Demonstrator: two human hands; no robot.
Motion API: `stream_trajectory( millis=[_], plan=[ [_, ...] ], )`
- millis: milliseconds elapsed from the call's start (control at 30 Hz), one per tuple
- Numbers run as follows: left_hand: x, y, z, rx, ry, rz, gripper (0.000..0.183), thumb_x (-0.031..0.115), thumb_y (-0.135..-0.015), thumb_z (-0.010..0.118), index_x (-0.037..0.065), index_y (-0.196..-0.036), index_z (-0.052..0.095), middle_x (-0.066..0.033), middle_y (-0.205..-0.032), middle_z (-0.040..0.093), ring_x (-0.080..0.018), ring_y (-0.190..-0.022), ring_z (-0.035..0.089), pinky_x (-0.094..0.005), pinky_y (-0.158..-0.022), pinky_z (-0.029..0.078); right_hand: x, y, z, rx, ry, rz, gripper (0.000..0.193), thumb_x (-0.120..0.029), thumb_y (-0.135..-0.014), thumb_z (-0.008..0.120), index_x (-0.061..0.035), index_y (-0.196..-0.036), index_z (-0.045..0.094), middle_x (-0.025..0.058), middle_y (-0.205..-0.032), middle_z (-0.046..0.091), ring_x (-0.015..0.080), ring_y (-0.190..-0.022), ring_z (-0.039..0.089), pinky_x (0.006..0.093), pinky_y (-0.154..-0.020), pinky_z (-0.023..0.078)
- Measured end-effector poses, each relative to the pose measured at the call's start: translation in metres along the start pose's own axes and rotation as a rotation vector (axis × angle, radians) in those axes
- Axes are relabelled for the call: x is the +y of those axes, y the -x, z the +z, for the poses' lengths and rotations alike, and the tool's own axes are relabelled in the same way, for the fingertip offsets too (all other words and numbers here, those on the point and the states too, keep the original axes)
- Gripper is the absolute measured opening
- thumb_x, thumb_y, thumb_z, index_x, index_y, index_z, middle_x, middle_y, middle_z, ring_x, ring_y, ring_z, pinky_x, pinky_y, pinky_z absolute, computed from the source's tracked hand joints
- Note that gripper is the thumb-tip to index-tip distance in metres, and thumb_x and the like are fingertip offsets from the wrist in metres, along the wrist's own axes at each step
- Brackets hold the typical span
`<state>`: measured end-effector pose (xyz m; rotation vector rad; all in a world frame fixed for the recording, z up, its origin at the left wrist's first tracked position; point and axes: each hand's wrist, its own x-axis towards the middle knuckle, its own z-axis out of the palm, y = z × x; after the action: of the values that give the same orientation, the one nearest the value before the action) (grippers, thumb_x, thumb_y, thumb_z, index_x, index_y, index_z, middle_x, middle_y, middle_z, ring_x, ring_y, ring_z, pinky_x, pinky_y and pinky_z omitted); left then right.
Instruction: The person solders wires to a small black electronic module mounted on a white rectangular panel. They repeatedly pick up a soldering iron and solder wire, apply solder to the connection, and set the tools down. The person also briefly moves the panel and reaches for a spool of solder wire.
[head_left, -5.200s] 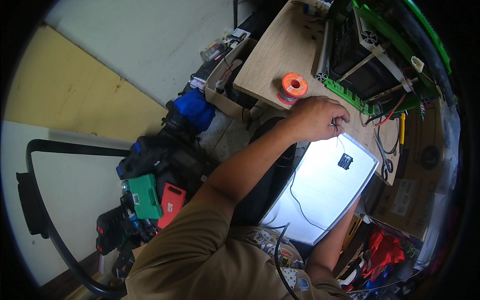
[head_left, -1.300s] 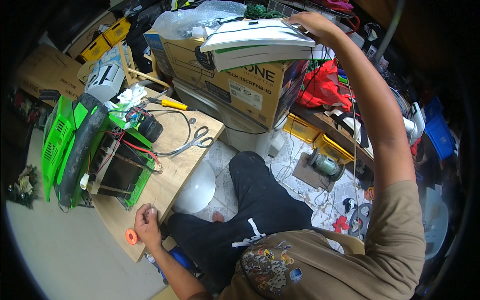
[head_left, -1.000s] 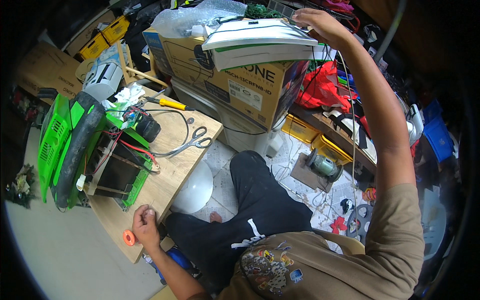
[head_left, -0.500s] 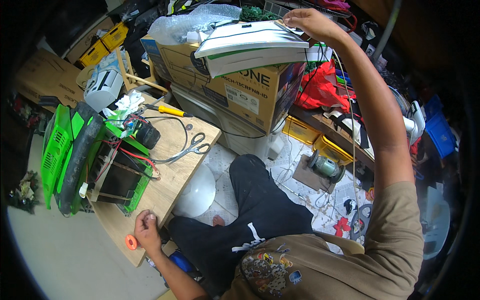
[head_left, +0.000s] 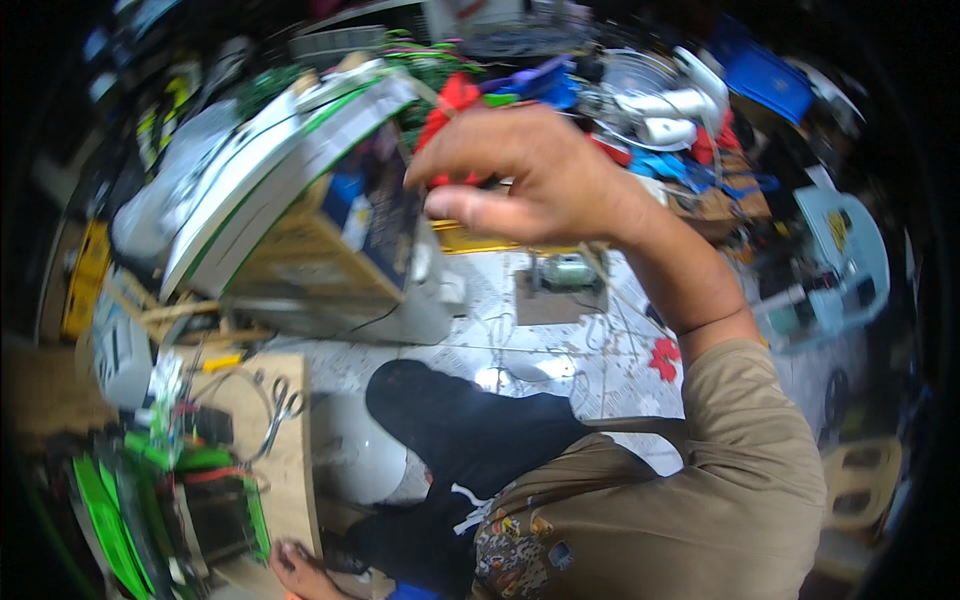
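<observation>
My right hand (head_left: pixel 530 175) is raised in mid-air, slightly blurred, its fingers curved and the thumb apart, with nothing between them. It hangs in front of a large cardboard box (head_left: pixel 310 245) with white, green-edged panels (head_left: pixel 250 170) on top. Low at the left, my left hand (head_left: pixel 300 572) rests at the edge of the wooden table (head_left: pixel 287 455), fingers curled together. Whatever they may hold is hidden. Beside it is an opened green-and-black device (head_left: pixel 215 515) with loose wires. Scissors (head_left: pixel 280 415) and a yellow-handled tool (head_left: pixel 222 362) lie on the table.
A motor (head_left: pixel 565 272) sits on a board on the tiled floor. A white rounded cover (head_left: pixel 360 450) stands between table and leg. Farther off are a white fan (head_left: pixel 670 110), a blue crate (head_left: pixel 768 80), a pale blue chair (head_left: pixel 850 260) and a beige stool (head_left: pixel 865 480).
The view has swung to the right. My right hand has come away from the white panels and drawn back toward me. My left hand stays at the table edge.
</observation>
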<state>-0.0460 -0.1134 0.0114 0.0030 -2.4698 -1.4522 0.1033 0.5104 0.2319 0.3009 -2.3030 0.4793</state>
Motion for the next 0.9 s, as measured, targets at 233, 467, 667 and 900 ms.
stream_trajectory(
  millis=[233,467,667,900],
  plan=[
    [0.047,0.012,0.016,0.076,-0.565,0.147,0.041,0.036,-0.1,0.071,0.004,-0.125,0.07,-0.0227,-0.12,0.071,-0.0392,-0.109,0.067,-0.0475,-0.099,0.051,0.029,0.134,-0.059,-0.123,0.079,0.262,0.022,-0.029,-0.095,0.07,-0.0086,-0.103,0.074,0.0098,-0.095,0.074,0.0326,-0.088,0.072,0.044,-0.075,0.058],
    [0.014,0.004,0.021,0.183,-0.554,0.26,0.029,0.029,-0.101,0.069,0.002,-0.111,0.07,-0.0203,-0.105,0.071,-0.0356,-0.091,0.068,-0.0452,-0.08,0.056,0.037,0.251,-0.109,-0.006,-0.063,0.493,0.023,-0.027,-0.096,0.07,-0.0066,-0.104,0.074,0.0138,-0.091,0.074,0.0336,-0.083,0.073,0.0428,-0.073,0.057],
    [-0.032,-0.019,0.004,0.303,-0.898,0.747,0.028,0.03,-0.1,0.067,0.006,-0.114,0.072,-0.0157,-0.1,0.071,-0.03,-0.089,0.069,-0.0416,-0.077,0.056,0.028,0.328,-0.119,0.311,-0.134,0.824,0.02,-0.02,-0.096,0.073,-0.0035,-0.106,0.077,0.0124,-0.093,0.078,0.0243,-0.082,0.075,0.0343,-0.076,0.058],
    [-0.055,-0.029,0.008,0.183,-0.569,0.561,0.03,0.027,-0.102,0.063,0.004,-0.12,0.071,-0.0156,-0.101,0.071,-0.0307,-0.095,0.069,-0.0403,-0.082,0.056,0.02,0.347,-0.113,0.352,-0.139,0.909,0.019,-0.02,-0.097,0.072,-0.0036,-0.105,0.076,0.0119,-0.093,0.078,0.0242,-0.08,0.074,0.0343,-0.075,0.057]
  ],
)
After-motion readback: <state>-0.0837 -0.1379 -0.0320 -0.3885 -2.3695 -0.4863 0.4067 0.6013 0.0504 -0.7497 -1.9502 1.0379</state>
